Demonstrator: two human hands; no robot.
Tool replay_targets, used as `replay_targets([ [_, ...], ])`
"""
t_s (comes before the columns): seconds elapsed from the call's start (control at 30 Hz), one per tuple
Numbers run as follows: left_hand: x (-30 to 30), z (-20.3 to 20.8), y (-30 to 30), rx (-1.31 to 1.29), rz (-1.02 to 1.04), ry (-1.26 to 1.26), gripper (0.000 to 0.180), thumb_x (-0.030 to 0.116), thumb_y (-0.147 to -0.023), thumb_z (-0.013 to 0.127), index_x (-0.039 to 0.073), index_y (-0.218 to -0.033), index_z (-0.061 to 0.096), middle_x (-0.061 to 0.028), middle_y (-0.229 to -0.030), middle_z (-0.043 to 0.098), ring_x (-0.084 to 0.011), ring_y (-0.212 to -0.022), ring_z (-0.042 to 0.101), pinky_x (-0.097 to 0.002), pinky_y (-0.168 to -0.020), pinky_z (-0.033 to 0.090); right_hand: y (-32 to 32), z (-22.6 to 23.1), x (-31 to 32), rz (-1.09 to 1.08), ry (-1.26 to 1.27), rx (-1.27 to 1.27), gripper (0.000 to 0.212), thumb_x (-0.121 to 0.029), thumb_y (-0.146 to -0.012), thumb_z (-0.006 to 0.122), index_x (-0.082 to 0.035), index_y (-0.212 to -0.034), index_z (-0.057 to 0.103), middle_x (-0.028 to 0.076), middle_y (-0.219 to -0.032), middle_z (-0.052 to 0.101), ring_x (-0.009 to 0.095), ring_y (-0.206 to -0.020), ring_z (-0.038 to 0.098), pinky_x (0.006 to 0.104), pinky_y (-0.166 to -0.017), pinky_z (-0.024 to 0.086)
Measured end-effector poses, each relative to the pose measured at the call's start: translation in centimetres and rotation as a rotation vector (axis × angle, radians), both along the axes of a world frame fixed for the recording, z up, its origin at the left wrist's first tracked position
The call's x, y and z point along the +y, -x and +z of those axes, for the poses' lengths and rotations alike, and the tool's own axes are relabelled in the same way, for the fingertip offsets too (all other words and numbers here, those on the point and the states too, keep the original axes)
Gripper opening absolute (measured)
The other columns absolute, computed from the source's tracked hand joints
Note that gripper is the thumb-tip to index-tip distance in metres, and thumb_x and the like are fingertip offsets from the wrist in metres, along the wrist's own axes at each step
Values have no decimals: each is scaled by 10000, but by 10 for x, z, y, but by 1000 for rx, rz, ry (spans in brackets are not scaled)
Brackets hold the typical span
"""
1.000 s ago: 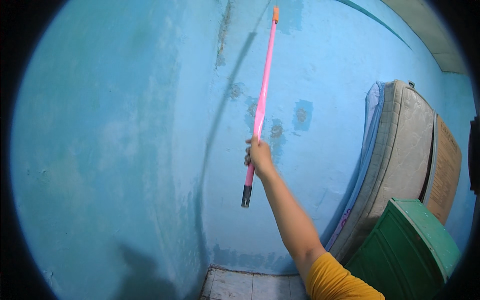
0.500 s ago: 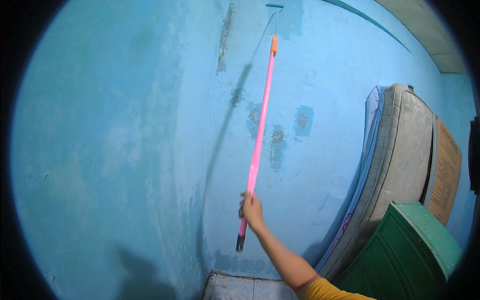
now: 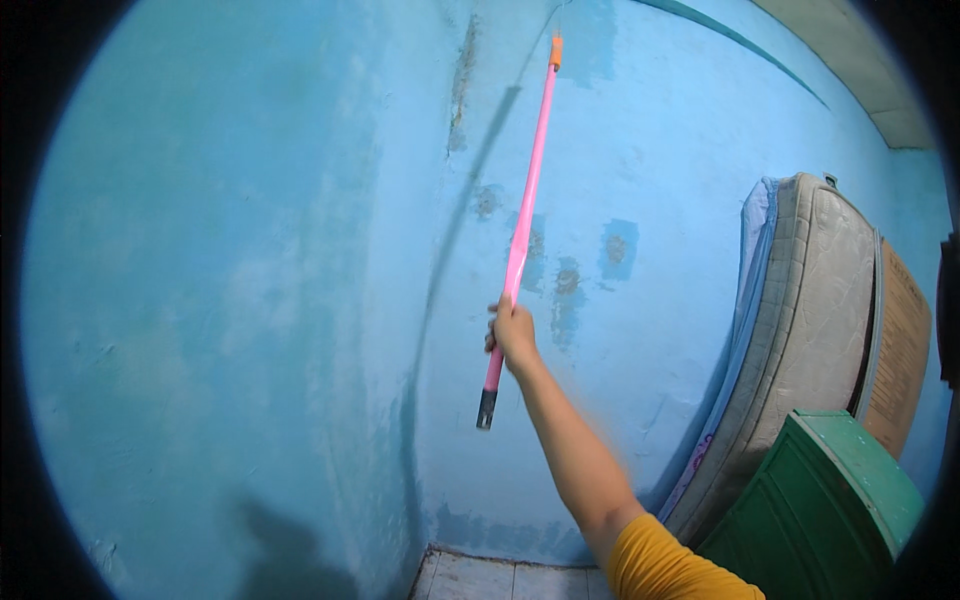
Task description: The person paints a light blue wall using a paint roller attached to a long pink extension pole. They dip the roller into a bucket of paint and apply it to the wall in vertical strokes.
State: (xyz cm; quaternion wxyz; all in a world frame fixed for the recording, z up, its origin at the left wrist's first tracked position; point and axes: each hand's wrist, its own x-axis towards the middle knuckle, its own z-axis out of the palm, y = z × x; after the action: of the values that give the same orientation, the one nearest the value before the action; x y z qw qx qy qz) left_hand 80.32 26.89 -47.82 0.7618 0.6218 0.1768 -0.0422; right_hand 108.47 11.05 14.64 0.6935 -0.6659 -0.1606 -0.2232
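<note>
My right hand (image 3: 514, 334) is wrapped round the lower part of a paint roller's long pink pole (image 3: 533, 180). Below my fist the pole ends in a black cap (image 3: 486, 409). At the upper end sits an orange handle (image 3: 556, 53), with a thin wire rising from it; the roller head is cut off by the top edge of the view. The pole slants up in front of a light blue wall (image 3: 660, 320), which has several darker patches, one of them a squarish patch (image 3: 618, 249) right of the pole. My left hand is not in view.
A mattress (image 3: 820, 290) leans on the wall at the right, beside a flattened cardboard box (image 3: 897, 350). In front of them stands a green cabinet-like piece (image 3: 810, 500). A second blue wall (image 3: 220, 280) meets the first in a corner on the left. White floor tiles (image 3: 475, 580) show below.
My right hand has pushed the pole upward, so the roller head has passed out of the top of the view. The grip stays closed, and the view has shifted slightly.
</note>
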Motion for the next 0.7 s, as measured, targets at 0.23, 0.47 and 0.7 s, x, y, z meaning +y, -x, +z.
replay_targets([
  [0.23, 3, -4, 4, 14, 13, -3, 456, 425, -938, 506, 80, -1236, 493, -145, -1145, 535, -247, -1053, 488, -323, -877, 389, 47, -194, 8, -52, 103, 137, 500, -433, -1015, 364, 39, -993, 530, 61, -590, 491, 169, -439, 541, 339, -399, 476],
  [0.47, 2, -7, 0, 23, -17, -10, 493, 445, -932, 507, 81, -1264, 481, -154, -1187, 520, -255, -1101, 470, -320, -912, 375, 117, -358, -9, -104, 246, 249, 439, -394, -1029, 346, 13, -957, 492, 48, -599, 492, 164, -487, 561, 335, -467, 497],
  [0.7, 1, -10, -7, 10, -23, -14, 531, 464, -926, 508, 83, -1293, 470, -164, -1230, 506, -263, -1148, 452, -317, -947, 360, 130, -308, -6, -7, 178, 249, 448, -411, -1030, 339, 10, -986, 486, 41, -619, 483, 146, -474, 527, 314, -463, 495],
])
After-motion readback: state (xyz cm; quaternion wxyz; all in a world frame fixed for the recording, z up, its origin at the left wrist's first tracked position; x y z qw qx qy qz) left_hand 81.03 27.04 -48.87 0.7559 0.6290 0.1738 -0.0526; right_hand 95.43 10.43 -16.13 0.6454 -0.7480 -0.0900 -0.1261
